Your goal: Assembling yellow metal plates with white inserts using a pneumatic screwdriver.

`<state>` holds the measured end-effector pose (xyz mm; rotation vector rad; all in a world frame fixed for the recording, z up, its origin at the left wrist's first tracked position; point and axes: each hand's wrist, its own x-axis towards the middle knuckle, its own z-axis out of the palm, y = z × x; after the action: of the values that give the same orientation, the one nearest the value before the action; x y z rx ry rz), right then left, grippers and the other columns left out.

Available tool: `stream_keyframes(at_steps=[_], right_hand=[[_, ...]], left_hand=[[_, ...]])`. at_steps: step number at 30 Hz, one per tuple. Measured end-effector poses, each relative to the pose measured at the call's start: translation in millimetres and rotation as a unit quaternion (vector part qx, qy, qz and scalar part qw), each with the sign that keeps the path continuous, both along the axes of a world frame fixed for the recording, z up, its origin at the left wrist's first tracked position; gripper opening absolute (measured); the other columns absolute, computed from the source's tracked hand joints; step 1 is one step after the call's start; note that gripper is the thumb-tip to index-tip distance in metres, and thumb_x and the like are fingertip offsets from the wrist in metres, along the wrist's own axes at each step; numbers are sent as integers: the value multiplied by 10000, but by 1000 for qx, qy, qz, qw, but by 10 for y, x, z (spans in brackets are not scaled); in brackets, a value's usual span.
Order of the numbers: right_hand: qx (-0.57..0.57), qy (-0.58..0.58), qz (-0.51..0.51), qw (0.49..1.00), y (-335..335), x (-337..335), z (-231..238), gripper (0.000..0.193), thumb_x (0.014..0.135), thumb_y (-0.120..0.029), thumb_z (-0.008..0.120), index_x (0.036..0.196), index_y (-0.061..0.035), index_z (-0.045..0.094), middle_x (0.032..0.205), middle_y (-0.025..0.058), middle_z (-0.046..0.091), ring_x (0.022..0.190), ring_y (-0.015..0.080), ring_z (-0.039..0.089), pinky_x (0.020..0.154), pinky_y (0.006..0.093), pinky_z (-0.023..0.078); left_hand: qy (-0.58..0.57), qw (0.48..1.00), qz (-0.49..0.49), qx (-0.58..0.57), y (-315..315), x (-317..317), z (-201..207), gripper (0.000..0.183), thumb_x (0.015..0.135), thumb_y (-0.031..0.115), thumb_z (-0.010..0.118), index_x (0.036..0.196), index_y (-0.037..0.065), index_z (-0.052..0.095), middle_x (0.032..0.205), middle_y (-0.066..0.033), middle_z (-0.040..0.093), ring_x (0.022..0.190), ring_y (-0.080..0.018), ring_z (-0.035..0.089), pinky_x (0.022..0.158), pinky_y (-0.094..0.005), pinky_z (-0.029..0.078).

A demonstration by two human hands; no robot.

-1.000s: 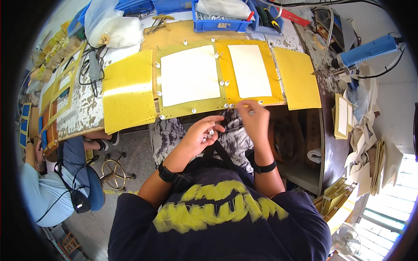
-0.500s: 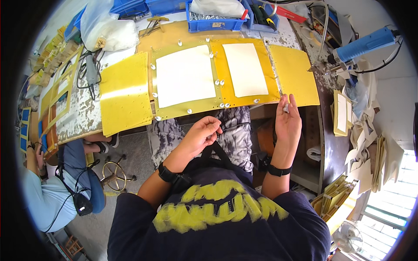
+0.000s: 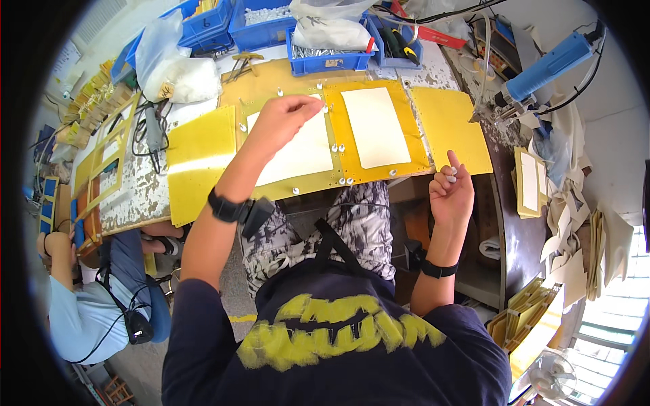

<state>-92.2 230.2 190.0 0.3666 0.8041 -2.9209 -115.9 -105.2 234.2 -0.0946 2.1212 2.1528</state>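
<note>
My left hand (image 3: 288, 122) reaches over an olive-yellow board (image 3: 311, 183) bearing a white sheet (image 3: 305, 152). Its fingertips are pinched together beside a small white cap on a pin at the board's top right; whatever they hold is hidden. Several white caps (image 3: 334, 148) stand on pins around the board's edges. An amber board (image 3: 418, 145) adjoins it on the right, with another white sheet (image 3: 376, 127) on top. Near the front edge of the right-hand yellow board (image 3: 455, 128), my right hand (image 3: 451, 196) is palm up, its curled fingers holding small white caps (image 3: 453, 172).
More yellow boards (image 3: 201, 152) lie to the left. Blue bins (image 3: 332, 62) of screws and tools line the back. A blue electric screwdriver (image 3: 550, 66) hangs at the right, above stacked boards (image 3: 530, 179). Another person (image 3: 101, 298) sits at the far left.
My left hand has moved from above my lap up and forward to the olive board's top pins. My right hand has dropped slightly and its fingers have curled around the white caps.
</note>
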Motion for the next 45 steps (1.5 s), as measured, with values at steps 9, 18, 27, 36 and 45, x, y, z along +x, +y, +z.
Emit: stream_keyframes(at_steps=[9, 18, 27, 36, 45], right_hand=[[219, 76, -15, 973, 37, -249, 373, 270, 933, -214, 487, 1115, -15, 496, 843, 81, 564, 584, 82, 429, 496, 195, 334], [319, 76, 34, 944, 28, -439, 217, 235, 935, -211, 483, 1065, -20, 527, 774, 50, 551, 512, 52, 417, 427, 164, 297], [363, 100, 53, 925, -72, -648, 233, 255, 930, -229, 495, 1043, -4, 536, 813, 88, 602, 505, 58, 441, 428, 178, 316], [500, 81, 115, 855, 95, -851, 88, 237, 913, -191, 510, 1007, 17, 574, 702, 54, 577, 468, 42, 400, 434, 174, 301], [624, 87, 149, 762, -10, -1065, -230, 201, 869, -157, 548, 911, 21, 629, 602, 9, 539, 465, 51, 388, 435, 208, 309]], left_hand=[[151, 893, 3, -424, 221, -682, -561, 218, 786, 298, 630, 879, 114, 702, 731, -146, 634, 673, -293, 606, 614, -374, 467], [130, 905, 12, -406, 152, -727, -632, 216, 790, 277, 630, 897, 100, 695, 813, -138, 652, 728, -285, 616, 662, -350, 474], [100, 918, -44, -380, 117, -825, -661, 235, 798, 260, 634, 937, 78, 686, 880, -151, 658, 780, -270, 628, 703, -331, 479], [37, 992, 16, -122, -104, -1017, -625, 319, 874, 299, 558, 993, 12, 625, 695, -75, 588, 644, -193, 576, 608, -275, 469], [-89, 876, 239, 410, -335, -1377, -636, 263, 924, 124, 397, 1051, -101, 448, 946, -183, 490, 805, -276, 558, 707, -291, 529]])
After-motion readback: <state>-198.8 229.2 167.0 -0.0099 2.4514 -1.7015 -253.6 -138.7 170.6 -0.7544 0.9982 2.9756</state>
